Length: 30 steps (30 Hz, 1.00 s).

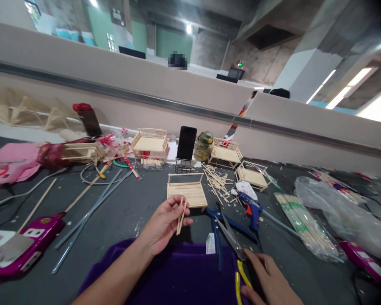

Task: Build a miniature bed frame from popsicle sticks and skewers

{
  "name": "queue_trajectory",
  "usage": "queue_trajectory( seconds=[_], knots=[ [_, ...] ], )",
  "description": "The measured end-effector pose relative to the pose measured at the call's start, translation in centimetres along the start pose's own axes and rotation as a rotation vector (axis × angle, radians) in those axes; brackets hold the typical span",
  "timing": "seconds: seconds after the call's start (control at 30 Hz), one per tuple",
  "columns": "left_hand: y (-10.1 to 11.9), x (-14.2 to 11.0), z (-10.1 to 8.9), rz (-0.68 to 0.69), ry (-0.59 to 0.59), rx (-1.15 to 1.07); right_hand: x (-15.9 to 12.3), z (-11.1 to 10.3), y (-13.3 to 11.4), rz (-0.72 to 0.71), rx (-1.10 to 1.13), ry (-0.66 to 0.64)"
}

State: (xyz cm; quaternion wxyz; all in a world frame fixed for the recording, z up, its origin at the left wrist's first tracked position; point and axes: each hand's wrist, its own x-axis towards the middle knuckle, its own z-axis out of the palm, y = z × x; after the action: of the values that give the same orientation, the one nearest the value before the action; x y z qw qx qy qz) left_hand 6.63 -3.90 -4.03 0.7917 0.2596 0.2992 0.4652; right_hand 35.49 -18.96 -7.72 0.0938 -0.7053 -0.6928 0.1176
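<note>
Sticks (pixel 179 224), two, pale wood: pinched between thumb and fingers of the left hand (pixel 163 222), toward the near edge of the desk (pixel 120 212), beside a miniature slatted bench (pixel 192 190). Scissors (pixel 233 241), at that edge: right hand (pixel 269 277) curled against the handles, grip unclear.

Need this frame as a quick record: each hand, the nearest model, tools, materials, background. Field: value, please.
left hand: pinching two thin wooden sticks
right hand: at the handles of the scissors; firmness of grip unclear
nearest model: small slatted wooden bench with a raised rail, just beyond left hand
tools: blue glue gun, right of the bench
materials: scattered short sticks; bagged sticks at right
background: dark phone upright on a wire stand, more wooden models either side
surface: dark table
</note>
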Motion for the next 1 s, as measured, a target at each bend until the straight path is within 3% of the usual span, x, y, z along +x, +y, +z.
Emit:
queue_trajectory(
  seconds=[0.1,0.23,0.4,0.57,0.77,0.87,1.0],
  knots=[
    [-0.3,0.1,0.0,0.047,-0.030,0.006,-0.1,0.6,-0.1,0.073,0.007,0.021],
    [-0.7,0.1,0.1,0.060,-0.069,0.039,-0.5,0.7,0.2,0.068,0.017,0.024],
    [-1.8,0.0,0.3,0.108,-0.194,0.134,-0.9,-0.9,0.4,0.018,0.040,0.088],
    [-3.4,0.4,0.0,0.104,-0.243,0.320,1.0,-3.0,-3.8,-0.093,0.288,0.254],
    [-4.1,0.8,-0.4,0.102,-0.254,0.413,6.5,-1.7,-10.3,-0.016,0.818,0.143],
    [-4.1,0.8,-0.2,0.085,-0.244,0.367,8.6,-0.9,-11.8,-0.058,1.036,0.041],
    [-3.8,0.7,0.1,0.041,-0.238,0.295,9.5,-0.9,-12.5,-0.035,1.109,0.095]
  ],
)
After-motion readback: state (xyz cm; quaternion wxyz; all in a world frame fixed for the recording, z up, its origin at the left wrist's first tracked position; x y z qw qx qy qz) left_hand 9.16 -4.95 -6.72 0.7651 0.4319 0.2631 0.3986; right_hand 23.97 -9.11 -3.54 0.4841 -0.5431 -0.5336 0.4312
